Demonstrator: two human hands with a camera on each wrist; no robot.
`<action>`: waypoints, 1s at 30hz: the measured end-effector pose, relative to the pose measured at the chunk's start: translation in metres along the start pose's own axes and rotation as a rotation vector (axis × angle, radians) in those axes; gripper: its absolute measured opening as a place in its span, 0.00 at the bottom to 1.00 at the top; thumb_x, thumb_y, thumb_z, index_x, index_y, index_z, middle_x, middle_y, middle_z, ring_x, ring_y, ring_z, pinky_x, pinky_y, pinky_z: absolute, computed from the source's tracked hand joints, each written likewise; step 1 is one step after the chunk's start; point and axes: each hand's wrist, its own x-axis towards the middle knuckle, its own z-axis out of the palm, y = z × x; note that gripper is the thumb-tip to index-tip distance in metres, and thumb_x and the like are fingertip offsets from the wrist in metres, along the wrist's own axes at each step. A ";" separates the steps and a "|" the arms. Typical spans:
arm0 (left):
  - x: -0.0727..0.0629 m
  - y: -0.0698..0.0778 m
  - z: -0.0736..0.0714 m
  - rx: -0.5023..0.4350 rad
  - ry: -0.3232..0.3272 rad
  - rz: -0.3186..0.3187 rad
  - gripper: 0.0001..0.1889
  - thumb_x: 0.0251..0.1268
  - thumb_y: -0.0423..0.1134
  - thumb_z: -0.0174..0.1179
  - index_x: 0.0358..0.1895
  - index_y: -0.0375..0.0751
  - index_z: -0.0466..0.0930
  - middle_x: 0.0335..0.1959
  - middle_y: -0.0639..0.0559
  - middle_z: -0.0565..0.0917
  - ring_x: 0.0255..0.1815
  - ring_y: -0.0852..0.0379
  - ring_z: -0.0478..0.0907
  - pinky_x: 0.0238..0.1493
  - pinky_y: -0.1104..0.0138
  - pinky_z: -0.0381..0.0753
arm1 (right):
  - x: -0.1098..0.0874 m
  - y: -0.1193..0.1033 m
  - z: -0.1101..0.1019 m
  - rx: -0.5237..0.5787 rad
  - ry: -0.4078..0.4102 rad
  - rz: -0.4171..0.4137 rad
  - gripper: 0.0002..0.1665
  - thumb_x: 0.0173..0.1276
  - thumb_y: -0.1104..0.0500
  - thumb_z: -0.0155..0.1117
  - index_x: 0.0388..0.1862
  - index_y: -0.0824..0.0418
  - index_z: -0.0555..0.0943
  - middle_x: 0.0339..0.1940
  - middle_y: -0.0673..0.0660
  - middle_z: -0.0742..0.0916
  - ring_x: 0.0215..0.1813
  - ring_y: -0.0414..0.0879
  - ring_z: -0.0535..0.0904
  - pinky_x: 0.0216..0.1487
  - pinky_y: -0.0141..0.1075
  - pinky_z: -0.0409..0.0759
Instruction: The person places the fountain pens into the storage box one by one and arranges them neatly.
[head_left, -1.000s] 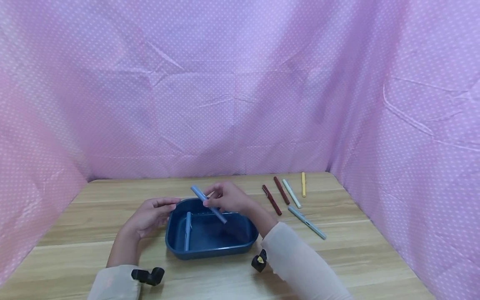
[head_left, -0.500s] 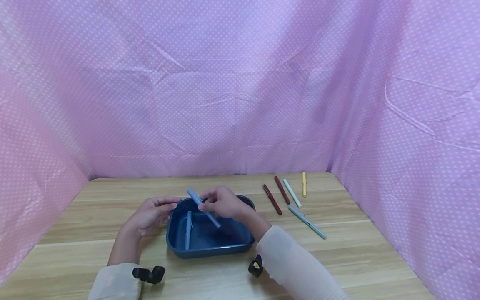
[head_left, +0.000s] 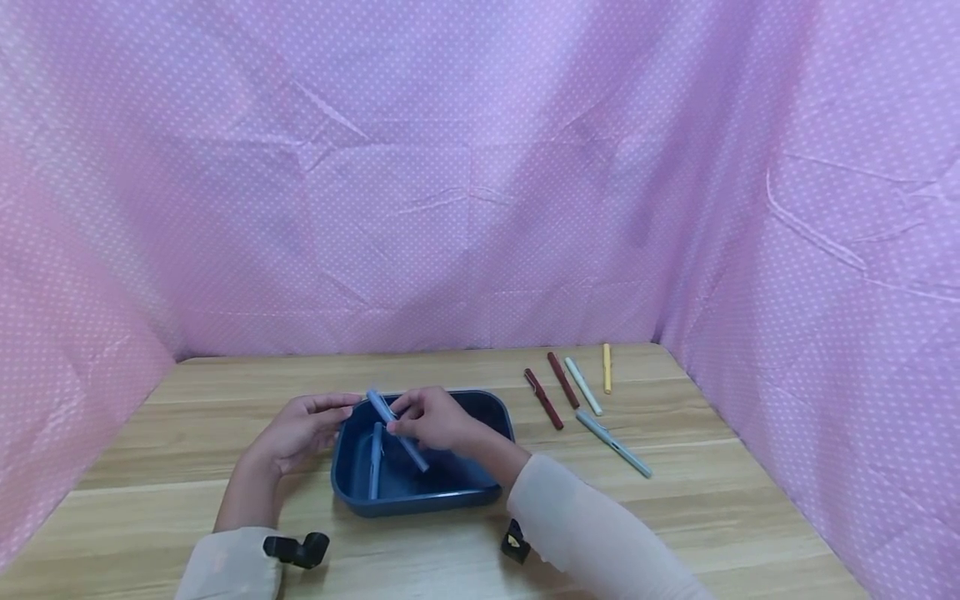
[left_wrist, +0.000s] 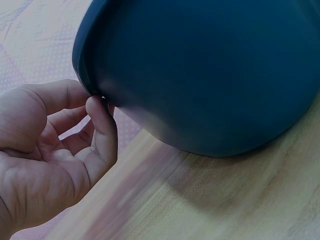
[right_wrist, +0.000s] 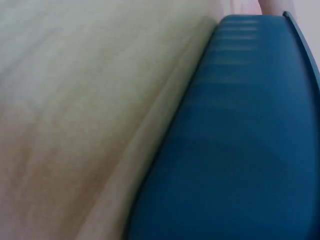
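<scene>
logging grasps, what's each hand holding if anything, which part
The right hand holds a blue pen near its middle; the left hand pinches the container by its rim.

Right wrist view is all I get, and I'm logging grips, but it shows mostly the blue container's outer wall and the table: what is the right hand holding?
Observer: The right hand pinches a blue pen.
Operator: Is anything lying inside the container?
Observer: Yes, a second pen, also blue, lies near its left end in the head view.
Operator: And the left hand?
Observer: It pinches the container at its far left corner.
</scene>
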 end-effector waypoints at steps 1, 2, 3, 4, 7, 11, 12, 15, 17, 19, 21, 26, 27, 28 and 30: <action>0.000 0.000 0.000 -0.002 0.007 -0.004 0.21 0.77 0.38 0.59 0.66 0.30 0.76 0.57 0.45 0.85 0.52 0.57 0.83 0.52 0.64 0.84 | -0.001 0.000 0.001 0.014 0.006 0.007 0.11 0.72 0.60 0.69 0.51 0.61 0.84 0.34 0.52 0.86 0.34 0.44 0.82 0.34 0.38 0.84; 0.000 0.000 0.000 0.001 0.003 -0.002 0.21 0.78 0.38 0.58 0.66 0.30 0.76 0.57 0.46 0.85 0.53 0.57 0.83 0.52 0.64 0.84 | -0.001 0.001 0.002 0.025 0.013 0.013 0.11 0.72 0.61 0.69 0.51 0.61 0.84 0.34 0.53 0.86 0.35 0.44 0.82 0.35 0.38 0.85; 0.000 0.000 0.000 0.001 0.001 0.000 0.21 0.78 0.38 0.58 0.67 0.30 0.76 0.57 0.46 0.85 0.53 0.58 0.83 0.52 0.64 0.84 | -0.002 0.001 0.002 0.036 0.018 0.020 0.11 0.72 0.61 0.69 0.51 0.61 0.84 0.34 0.53 0.86 0.35 0.44 0.82 0.36 0.39 0.85; 0.000 0.000 0.000 0.002 -0.003 0.001 0.22 0.78 0.39 0.58 0.67 0.29 0.75 0.57 0.46 0.85 0.52 0.58 0.83 0.52 0.64 0.84 | -0.002 0.001 0.003 0.042 0.022 0.027 0.12 0.72 0.61 0.69 0.52 0.62 0.84 0.34 0.53 0.86 0.35 0.44 0.82 0.36 0.40 0.86; 0.000 0.001 -0.001 -0.006 -0.001 -0.001 0.23 0.78 0.39 0.59 0.68 0.28 0.74 0.56 0.48 0.85 0.52 0.59 0.83 0.52 0.65 0.84 | -0.003 0.001 0.005 0.048 0.034 0.063 0.13 0.73 0.61 0.68 0.53 0.62 0.84 0.34 0.53 0.86 0.36 0.45 0.83 0.39 0.41 0.86; -0.001 0.001 -0.001 -0.004 0.001 -0.006 0.24 0.78 0.39 0.59 0.69 0.28 0.73 0.57 0.49 0.85 0.51 0.60 0.83 0.52 0.66 0.84 | -0.003 0.003 0.008 0.039 0.045 0.117 0.13 0.72 0.61 0.69 0.54 0.63 0.85 0.34 0.53 0.86 0.36 0.44 0.83 0.40 0.41 0.86; -0.001 0.001 0.000 -0.004 0.005 -0.007 0.24 0.77 0.39 0.59 0.68 0.28 0.73 0.56 0.49 0.85 0.51 0.60 0.83 0.52 0.66 0.84 | -0.003 0.004 0.008 0.035 0.047 0.125 0.13 0.72 0.61 0.69 0.53 0.63 0.85 0.34 0.52 0.86 0.36 0.44 0.82 0.39 0.41 0.86; -0.001 0.001 0.000 0.004 0.009 -0.010 0.23 0.77 0.39 0.60 0.68 0.29 0.74 0.57 0.48 0.85 0.51 0.60 0.82 0.52 0.66 0.83 | -0.004 0.006 0.010 0.022 0.045 0.146 0.10 0.72 0.61 0.69 0.50 0.63 0.86 0.34 0.52 0.86 0.36 0.44 0.82 0.38 0.39 0.86; -0.001 0.001 0.000 0.008 0.014 -0.011 0.23 0.77 0.39 0.60 0.67 0.29 0.75 0.57 0.48 0.85 0.51 0.59 0.82 0.52 0.66 0.83 | -0.005 0.007 0.011 0.018 0.042 0.164 0.08 0.72 0.61 0.68 0.48 0.62 0.87 0.34 0.52 0.86 0.36 0.44 0.82 0.38 0.39 0.86; -0.001 0.001 0.000 0.015 0.010 -0.009 0.22 0.77 0.39 0.59 0.67 0.30 0.75 0.57 0.48 0.85 0.52 0.59 0.82 0.52 0.65 0.83 | -0.006 0.007 0.012 0.023 0.037 0.191 0.08 0.72 0.61 0.68 0.47 0.61 0.86 0.35 0.53 0.85 0.38 0.45 0.82 0.40 0.41 0.86; 0.000 0.000 0.000 0.012 0.014 -0.012 0.21 0.77 0.39 0.60 0.66 0.31 0.76 0.57 0.49 0.85 0.52 0.58 0.82 0.52 0.65 0.84 | -0.007 0.007 0.012 0.029 0.032 0.222 0.07 0.72 0.61 0.68 0.47 0.61 0.86 0.36 0.53 0.85 0.38 0.45 0.82 0.42 0.42 0.87; 0.000 0.001 0.000 0.004 0.016 -0.017 0.21 0.77 0.39 0.60 0.66 0.32 0.77 0.54 0.52 0.86 0.50 0.60 0.82 0.51 0.65 0.84 | -0.008 0.008 0.015 0.053 0.019 0.285 0.06 0.71 0.62 0.70 0.44 0.61 0.86 0.36 0.54 0.86 0.37 0.46 0.84 0.41 0.43 0.87; 0.001 0.001 0.000 0.005 0.012 -0.014 0.21 0.77 0.39 0.59 0.66 0.31 0.77 0.54 0.53 0.85 0.50 0.60 0.82 0.51 0.65 0.84 | -0.008 0.009 0.015 0.057 0.019 0.294 0.05 0.70 0.62 0.70 0.43 0.61 0.86 0.35 0.55 0.86 0.37 0.46 0.84 0.41 0.43 0.87; 0.001 0.001 0.000 0.005 0.012 -0.013 0.21 0.77 0.39 0.59 0.67 0.31 0.76 0.54 0.53 0.85 0.50 0.61 0.82 0.51 0.65 0.84 | -0.008 0.009 0.015 0.060 0.020 0.303 0.05 0.70 0.62 0.70 0.42 0.61 0.85 0.35 0.55 0.86 0.36 0.46 0.84 0.40 0.43 0.87; 0.001 0.001 0.000 0.003 0.011 -0.011 0.21 0.78 0.39 0.59 0.67 0.31 0.76 0.54 0.54 0.85 0.50 0.61 0.82 0.51 0.65 0.84 | -0.009 0.009 0.015 0.071 0.022 0.320 0.04 0.70 0.63 0.71 0.41 0.61 0.84 0.35 0.55 0.86 0.36 0.46 0.84 0.39 0.43 0.88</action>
